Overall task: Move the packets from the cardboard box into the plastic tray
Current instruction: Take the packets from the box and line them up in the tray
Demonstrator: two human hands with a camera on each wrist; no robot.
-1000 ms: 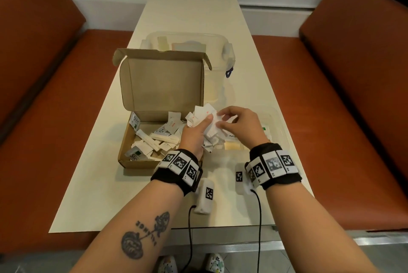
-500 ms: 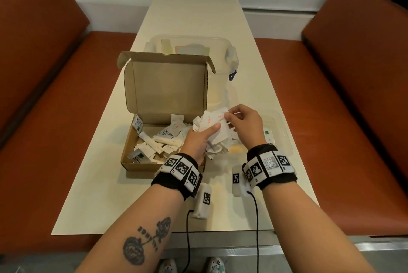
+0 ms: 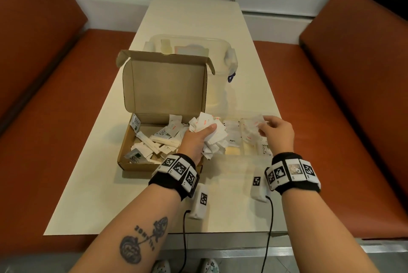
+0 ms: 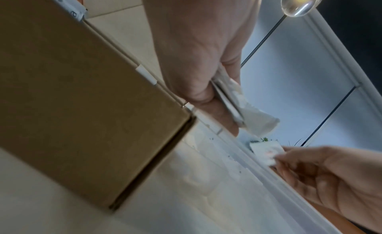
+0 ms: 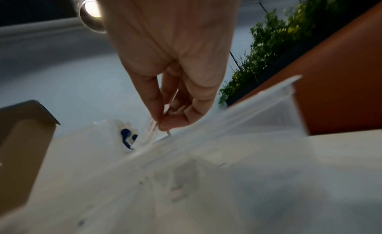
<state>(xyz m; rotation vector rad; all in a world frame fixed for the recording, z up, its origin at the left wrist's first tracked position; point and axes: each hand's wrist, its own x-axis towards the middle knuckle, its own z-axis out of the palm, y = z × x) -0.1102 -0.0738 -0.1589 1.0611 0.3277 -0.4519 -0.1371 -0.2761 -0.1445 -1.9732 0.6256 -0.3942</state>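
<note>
My left hand (image 3: 199,138) is clenched around a thick bundle of packets (image 3: 209,133), held over the right wall of the cardboard box (image 3: 141,163) where it meets the plastic tray (image 3: 249,155). My right hand (image 3: 277,132) pinches a single packet (image 3: 257,120) between thumb and fingers (image 5: 152,97), above the far side of the tray near the right edge of the surface (image 3: 92,195).

I judge the step in hand to be dealing packets one at a time out of the bundle into the tray's compartments. To do it well I would lower the single packet flat into its slot before letting go, since light paper like this may flutter or stand on edge. I would keep the left grip firm enough that the loose lower packets do not slip out over the tray rim.

Counts: one cardboard box, one plastic tray, one clear lidded container (image 3: 229,56) behind the box. The bundle holds many packets, too crumpled to count; the box has well over a dozen loose ones; the tray already holds several, the exact number unclear through the clear plastic.
</note>
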